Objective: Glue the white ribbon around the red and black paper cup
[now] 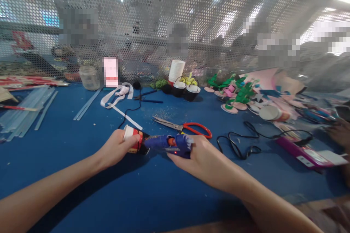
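My left hand (116,146) grips a paper cup (131,134) lying on its side, white at one end and red and black along the body. Black yarn (126,114) trails from the cup back across the table. In my right hand (203,153) is a blue glue gun (169,143) with an orange part and a small red light lit on its side. The gun's nozzle end points left and meets the dark end of the cup; whether it touches is hard to see. Red-handled scissors (182,126) lie open just behind the gun.
Clear glue sticks (30,111) and a glass jar (89,78) are at the left. White ribbon (117,96), two small black-wrapped cups (186,90) and a cup stack (177,71) stand behind. Right are green paper pieces (240,93), a black cord (237,145), a purple power strip (300,153) and another person's hand (343,134).
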`<state>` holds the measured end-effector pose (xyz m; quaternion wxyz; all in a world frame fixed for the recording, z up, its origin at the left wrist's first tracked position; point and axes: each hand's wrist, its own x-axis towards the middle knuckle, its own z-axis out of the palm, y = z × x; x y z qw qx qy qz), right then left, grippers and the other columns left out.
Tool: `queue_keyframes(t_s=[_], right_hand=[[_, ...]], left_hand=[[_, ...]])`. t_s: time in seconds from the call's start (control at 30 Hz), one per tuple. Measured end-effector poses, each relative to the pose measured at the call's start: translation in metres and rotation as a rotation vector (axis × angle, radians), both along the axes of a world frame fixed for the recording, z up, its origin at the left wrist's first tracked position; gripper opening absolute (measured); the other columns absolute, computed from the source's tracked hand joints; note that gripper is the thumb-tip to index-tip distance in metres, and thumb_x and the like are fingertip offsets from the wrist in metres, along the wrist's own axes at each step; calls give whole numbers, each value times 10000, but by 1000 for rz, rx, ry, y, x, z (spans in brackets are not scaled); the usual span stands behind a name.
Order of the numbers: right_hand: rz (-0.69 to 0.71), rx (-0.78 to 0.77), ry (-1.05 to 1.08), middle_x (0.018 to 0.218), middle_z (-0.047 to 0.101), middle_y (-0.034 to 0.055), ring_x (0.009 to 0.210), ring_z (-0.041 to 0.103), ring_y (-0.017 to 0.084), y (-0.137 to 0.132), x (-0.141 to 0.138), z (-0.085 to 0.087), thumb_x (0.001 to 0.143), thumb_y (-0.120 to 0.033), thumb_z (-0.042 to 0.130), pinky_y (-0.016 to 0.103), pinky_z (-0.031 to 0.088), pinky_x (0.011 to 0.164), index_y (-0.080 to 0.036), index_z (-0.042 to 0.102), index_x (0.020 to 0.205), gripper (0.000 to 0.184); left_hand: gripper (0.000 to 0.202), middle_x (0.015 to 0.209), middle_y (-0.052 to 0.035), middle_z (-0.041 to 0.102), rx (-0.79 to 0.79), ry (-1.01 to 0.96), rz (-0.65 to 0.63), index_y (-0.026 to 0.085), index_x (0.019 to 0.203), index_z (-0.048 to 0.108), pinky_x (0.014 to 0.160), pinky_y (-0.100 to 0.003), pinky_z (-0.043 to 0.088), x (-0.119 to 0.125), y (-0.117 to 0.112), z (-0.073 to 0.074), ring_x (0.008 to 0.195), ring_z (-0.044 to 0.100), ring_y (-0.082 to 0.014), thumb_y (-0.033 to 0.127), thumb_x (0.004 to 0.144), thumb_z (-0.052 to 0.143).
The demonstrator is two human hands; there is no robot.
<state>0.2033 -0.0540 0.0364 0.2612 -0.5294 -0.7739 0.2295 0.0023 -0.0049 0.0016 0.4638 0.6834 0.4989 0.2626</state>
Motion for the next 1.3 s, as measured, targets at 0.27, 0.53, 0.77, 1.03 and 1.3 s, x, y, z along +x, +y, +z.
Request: queue_keyframes(t_s=[0.27, 0.53, 0.77, 1.03, 1.3], right_hand=[[63, 98, -105, 548, 504, -22, 478, 419, 79, -3, -4, -4, 651, -121, 479, 186, 313, 471, -167, 456, 574, 93], [5, 57, -28, 492, 456, -39, 429, 367, 62, -1, -2, -1, 652, -161, 489, 170, 302, 412, -167, 443, 555, 108], [-96, -17, 14, 404, 360, -62, 343, 284, 45, 10, 2, -6, 654, -295, 511, 169, 249, 316, -173, 412, 523, 205], [-62, -51, 49, 370, 406, -55, 320, 350, 54, 18, 3, -6, 673, -256, 486, 176, 283, 331, -178, 408, 490, 214], [-64, -108, 47, 331, 420, -57, 319, 393, 63, 21, 2, -4, 681, -238, 474, 177, 319, 347, -169, 440, 492, 204]], left_hand=[[245, 507, 40, 410, -94, -94, 72, 121, 590, 498, 464, -205, 280, 3, 0, 1, 489, 363, -89, 339, 682, 436], [250, 522, 36, 428, -83, -97, 73, 119, 607, 506, 472, -201, 296, 3, 0, 0, 499, 384, -90, 346, 687, 439], [294, 508, 53, 332, 13, -29, 20, 144, 542, 413, 420, -183, 220, 1, -3, -1, 465, 280, -64, 386, 708, 411], [303, 466, 63, 227, 114, 101, -13, 179, 482, 290, 388, -200, 145, 0, -4, -4, 431, 196, -57, 359, 713, 369], [312, 457, 63, 227, 144, 128, -39, 179, 471, 277, 385, -204, 149, 0, -5, -4, 424, 196, -54, 347, 720, 364]])
